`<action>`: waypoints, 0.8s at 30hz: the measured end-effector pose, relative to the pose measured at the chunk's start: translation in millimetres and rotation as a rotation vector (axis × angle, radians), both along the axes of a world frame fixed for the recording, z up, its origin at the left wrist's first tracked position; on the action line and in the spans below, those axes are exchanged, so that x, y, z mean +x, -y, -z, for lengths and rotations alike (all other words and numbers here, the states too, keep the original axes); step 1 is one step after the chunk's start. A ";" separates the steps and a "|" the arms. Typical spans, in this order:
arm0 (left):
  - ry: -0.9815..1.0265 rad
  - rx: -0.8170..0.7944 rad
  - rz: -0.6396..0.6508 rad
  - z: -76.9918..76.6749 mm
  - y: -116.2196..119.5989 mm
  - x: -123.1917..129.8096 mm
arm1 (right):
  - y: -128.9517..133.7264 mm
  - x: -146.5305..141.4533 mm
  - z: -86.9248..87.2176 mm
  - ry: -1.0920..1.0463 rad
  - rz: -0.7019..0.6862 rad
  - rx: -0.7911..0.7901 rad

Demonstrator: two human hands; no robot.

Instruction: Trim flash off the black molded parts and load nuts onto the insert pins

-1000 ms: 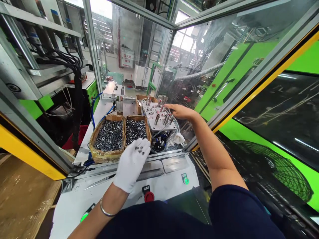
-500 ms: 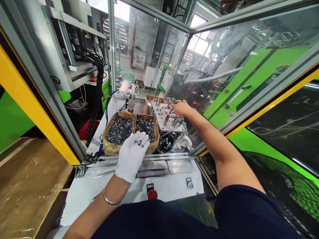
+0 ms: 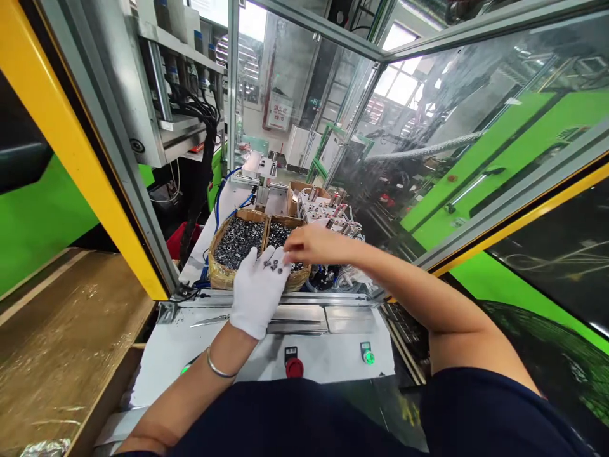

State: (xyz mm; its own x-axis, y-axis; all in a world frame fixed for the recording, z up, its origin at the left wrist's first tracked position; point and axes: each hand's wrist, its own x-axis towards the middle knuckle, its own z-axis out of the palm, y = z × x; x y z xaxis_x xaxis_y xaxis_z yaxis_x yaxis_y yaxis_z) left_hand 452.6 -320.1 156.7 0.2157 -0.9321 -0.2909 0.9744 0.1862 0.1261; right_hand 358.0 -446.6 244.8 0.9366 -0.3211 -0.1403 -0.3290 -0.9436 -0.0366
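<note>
The gloved left hand lies open, palm up, with a few small metal nuts resting on it, just before two boxes of nuts. The bare right hand reaches over them, fingertips pinched at the nuts; whether it grips one I cannot tell.

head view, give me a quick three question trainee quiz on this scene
1. True or false: the left hand wears a white glove.
2. What lies in the left palm? A) small metal parts B) a spanner C) a rag
3. Fill in: the bare right hand reaches toward the left ____.

Key: 1 true; 2 A; 3 palm. The boxes of parts sit just beyond the hands, with the red button nearer the person.
</note>
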 end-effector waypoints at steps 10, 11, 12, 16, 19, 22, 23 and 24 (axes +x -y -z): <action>-0.006 -0.139 0.064 5.0 -0.5 0.7 | -21.3 2.2 24.9 0.080 -0.047 0.015; -0.007 -0.163 0.070 6.3 0.7 0.7 | -23.6 2.2 25.3 0.066 -0.073 -0.021; -0.005 -0.175 0.077 7.5 2.0 0.5 | -26.5 2.6 26.2 0.041 -0.098 -0.052; 0.070 -0.118 0.069 8.7 6.6 -0.7 | -26.4 8.0 22.9 -0.007 -0.087 -0.128; 0.225 0.010 0.015 5.4 9.7 5.9 | 9.4 8.6 2.0 0.099 0.097 -0.194; 0.552 0.061 -0.140 4.2 17.3 24.6 | 73.2 -2.8 -23.1 0.223 0.403 -0.359; 0.665 0.077 -0.208 5.8 20.7 32.3 | 95.5 -8.7 -28.1 0.232 0.500 -0.399; 0.788 0.106 -0.277 8.8 24.0 39.8 | 116.0 -15.1 -30.6 0.228 0.588 -0.430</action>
